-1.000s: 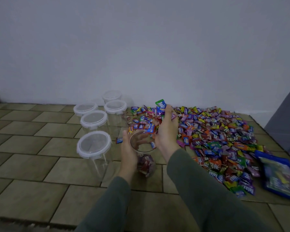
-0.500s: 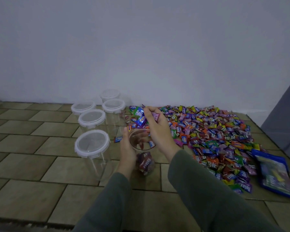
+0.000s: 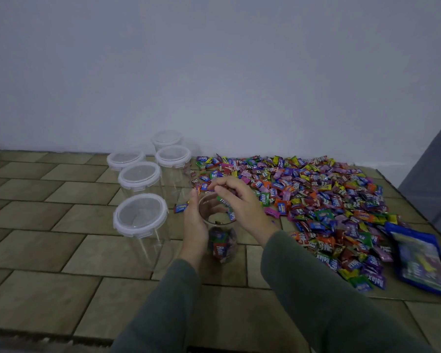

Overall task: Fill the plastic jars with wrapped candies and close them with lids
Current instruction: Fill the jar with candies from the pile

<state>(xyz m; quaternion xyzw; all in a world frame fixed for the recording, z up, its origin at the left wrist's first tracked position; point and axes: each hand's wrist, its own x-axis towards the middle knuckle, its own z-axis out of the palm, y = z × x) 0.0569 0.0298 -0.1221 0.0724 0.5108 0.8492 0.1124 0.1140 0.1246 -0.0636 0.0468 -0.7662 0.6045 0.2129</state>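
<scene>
Curled round the near-left wall of the open jar point(image 3: 220, 225) at centre frame, the left hand point(image 3: 195, 220) makes a steadying grip, thumb up beside the rim. The right hand point(image 3: 237, 200) hangs over the mouth with fingers bent downward, and a couple of wrapped candies point(image 3: 231, 215) show just under them at the rim; whether the fingers pinch these or have let go I cannot tell. Inside, a shallow layer of sweets point(image 3: 220, 247) covers only the bottom, so the filling looks barely begun. To do this step well, I judge the right hand should release low, fingertips inside the rim, so wrappers drop straight in rather than bounce off the edge, while the left holds the light jar upright on the tiled floor point(image 3: 61, 250). Just right of the hands, the candy pile point(image 3: 316, 200) spreads across the middle right, touching distance for the next scoop. At the left stand five lidded jars point(image 3: 140, 215), empty as far as can be seen. A blue bag point(image 3: 420, 261) lies at the lower right edge of the pile.
</scene>
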